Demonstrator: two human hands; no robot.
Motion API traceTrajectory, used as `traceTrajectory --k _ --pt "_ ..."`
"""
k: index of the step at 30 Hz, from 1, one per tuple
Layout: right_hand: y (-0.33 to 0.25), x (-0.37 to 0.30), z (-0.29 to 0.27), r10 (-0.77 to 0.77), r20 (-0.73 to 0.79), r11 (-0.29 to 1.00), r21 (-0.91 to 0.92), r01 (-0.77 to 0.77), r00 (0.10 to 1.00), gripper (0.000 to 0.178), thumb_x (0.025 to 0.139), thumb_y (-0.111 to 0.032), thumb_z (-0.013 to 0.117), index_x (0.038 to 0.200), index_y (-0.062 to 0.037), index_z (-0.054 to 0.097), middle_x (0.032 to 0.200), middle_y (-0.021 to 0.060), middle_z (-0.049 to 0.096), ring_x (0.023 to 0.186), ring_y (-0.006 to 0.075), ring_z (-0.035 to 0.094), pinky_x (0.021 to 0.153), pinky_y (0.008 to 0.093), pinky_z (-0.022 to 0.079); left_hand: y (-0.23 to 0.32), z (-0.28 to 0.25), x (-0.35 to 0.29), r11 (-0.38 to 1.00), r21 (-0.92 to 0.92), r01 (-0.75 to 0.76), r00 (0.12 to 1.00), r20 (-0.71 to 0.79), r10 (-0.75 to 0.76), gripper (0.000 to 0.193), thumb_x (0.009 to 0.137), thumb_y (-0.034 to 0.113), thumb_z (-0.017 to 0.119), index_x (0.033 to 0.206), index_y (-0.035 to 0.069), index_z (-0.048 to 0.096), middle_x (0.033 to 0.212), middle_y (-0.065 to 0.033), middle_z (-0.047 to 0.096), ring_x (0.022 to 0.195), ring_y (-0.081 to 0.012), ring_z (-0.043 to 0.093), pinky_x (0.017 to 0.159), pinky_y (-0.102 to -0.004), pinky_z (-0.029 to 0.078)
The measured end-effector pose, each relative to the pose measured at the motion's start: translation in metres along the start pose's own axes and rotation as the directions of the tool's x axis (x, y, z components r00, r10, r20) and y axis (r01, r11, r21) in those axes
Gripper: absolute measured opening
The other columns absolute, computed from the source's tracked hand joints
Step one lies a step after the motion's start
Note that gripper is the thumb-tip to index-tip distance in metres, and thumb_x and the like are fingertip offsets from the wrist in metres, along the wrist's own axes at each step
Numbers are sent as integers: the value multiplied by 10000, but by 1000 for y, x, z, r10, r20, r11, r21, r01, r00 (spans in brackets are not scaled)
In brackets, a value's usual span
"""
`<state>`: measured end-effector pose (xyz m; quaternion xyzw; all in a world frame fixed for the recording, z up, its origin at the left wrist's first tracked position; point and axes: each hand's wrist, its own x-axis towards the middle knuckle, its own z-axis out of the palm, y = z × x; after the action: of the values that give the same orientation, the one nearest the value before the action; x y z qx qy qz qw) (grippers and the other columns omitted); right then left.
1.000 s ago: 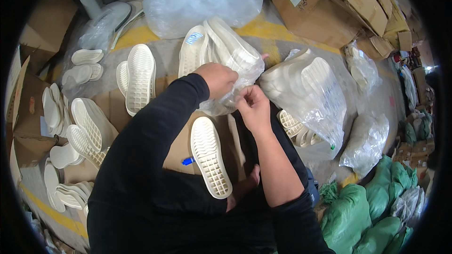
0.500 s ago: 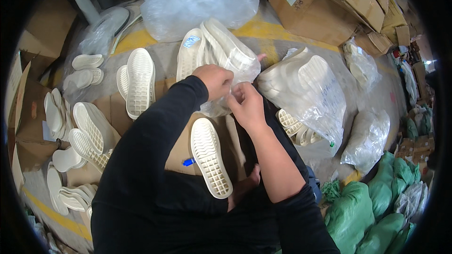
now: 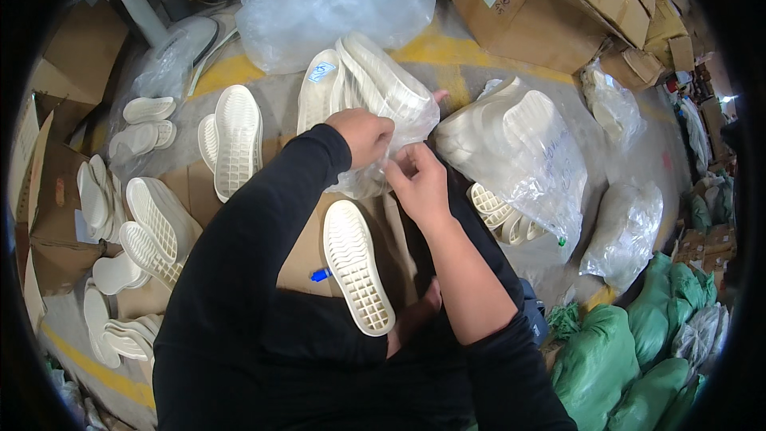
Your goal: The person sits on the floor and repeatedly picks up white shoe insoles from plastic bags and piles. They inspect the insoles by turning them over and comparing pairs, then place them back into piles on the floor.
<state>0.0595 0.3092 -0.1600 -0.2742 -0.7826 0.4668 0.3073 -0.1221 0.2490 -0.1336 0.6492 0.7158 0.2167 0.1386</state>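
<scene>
Both hands, L hand (image 3: pixel 365 134) and R hand (image 3: pixel 419 182), pinched the thin clear bag (image 3: pixel 381 104) of white soles just above the loose sole (image 3: pixel 357 275); risk: film likely tears, soles spill.

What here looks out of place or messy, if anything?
A single white sole lies tread-up by the lap, apart from the bagged ones. Loose soles are scattered on the left. Both hands, left hand and right hand, grip a plastic bag of soles.
</scene>
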Motion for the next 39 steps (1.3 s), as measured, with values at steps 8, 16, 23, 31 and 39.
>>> traceTrajectory --k 8,16,23,31,39 --pt "-5 13 6 -193 74 952 -226 205 978 112 798 -31 712 826 -9 606 814 127 617 679 253 625 637 350 512 6 -6 0 996 73 56 996 69 -61 123 829 154 617 909 66 647 830 -149 698 815 -370 672 721 -478 523" --pt "-2 11 -1 -88 67 988 -118 96 994 144 773 -32 711 834 -5 584 820 142 598 691 295 629 653 372 516 2 -3 1 994 31 -101 994 50 100 109 871 165 594 912 80 649 884 -129 709 849 -368 674 758 -487 526" --pt "-2 10 -4 -245 237 944 -164 287 940 170 772 -39 707 891 -11 589 829 125 600 693 266 614 665 354 514 13 -5 -4 963 72 259 965 7 -260 165 874 196 571 955 108 684 915 -161 720 899 -373 683 819 -484 532" --pt "-12 3 -2 -445 265 850 -176 497 855 131 779 -38 707 863 -26 606 863 129 601 712 283 610 670 370 514 10 0 -3 952 -22 307 949 -77 -307 183 884 218 575 934 93 698 882 -176 718 870 -400 680 812 -493 538" --pt "1 20 -22 -152 151 883 -424 202 977 171 827 -61 696 996 -43 678 923 141 625 772 324 637 720 414 524 3 -5 -19 990 -77 118 992 42 -115 423 813 144 748 1160 66 520 908 -196 704 887 -393 684 795 -489 528"
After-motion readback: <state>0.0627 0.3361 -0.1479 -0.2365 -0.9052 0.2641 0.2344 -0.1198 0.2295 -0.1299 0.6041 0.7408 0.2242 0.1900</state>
